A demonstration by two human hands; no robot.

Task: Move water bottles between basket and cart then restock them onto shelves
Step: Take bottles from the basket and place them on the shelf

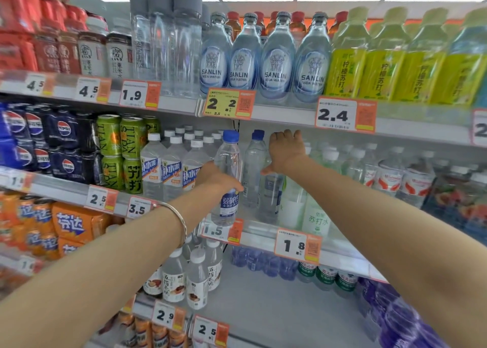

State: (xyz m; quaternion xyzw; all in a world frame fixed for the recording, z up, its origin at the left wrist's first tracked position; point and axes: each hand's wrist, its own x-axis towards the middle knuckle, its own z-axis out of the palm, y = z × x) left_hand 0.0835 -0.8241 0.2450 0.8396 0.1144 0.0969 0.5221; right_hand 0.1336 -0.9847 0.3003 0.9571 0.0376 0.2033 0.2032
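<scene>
My left hand (pixel 216 177) grips a clear water bottle (pixel 228 155) with a blue cap and blue label, held upright at the front edge of the middle shelf (pixel 261 235), above the 1.5 price tag (pixel 221 230). Just behind it stands a second blue-capped bottle (pixel 254 168). My right hand (pixel 286 152) reaches deeper into the same shelf. Its fingers curl over the top of a third bottle (pixel 271 200), whose cap is hidden, and its thumb points left toward the second bottle.
White-capped bottles (pixel 171 174) stand left of the slot, soda-water bottles with green and white labels (pixel 316 216) to the right. Sanlin soda water (pixel 276 66) fills the shelf above. Below, the shelf holds white-labelled bottles (pixel 195 282) and purple ones (pixel 263 263).
</scene>
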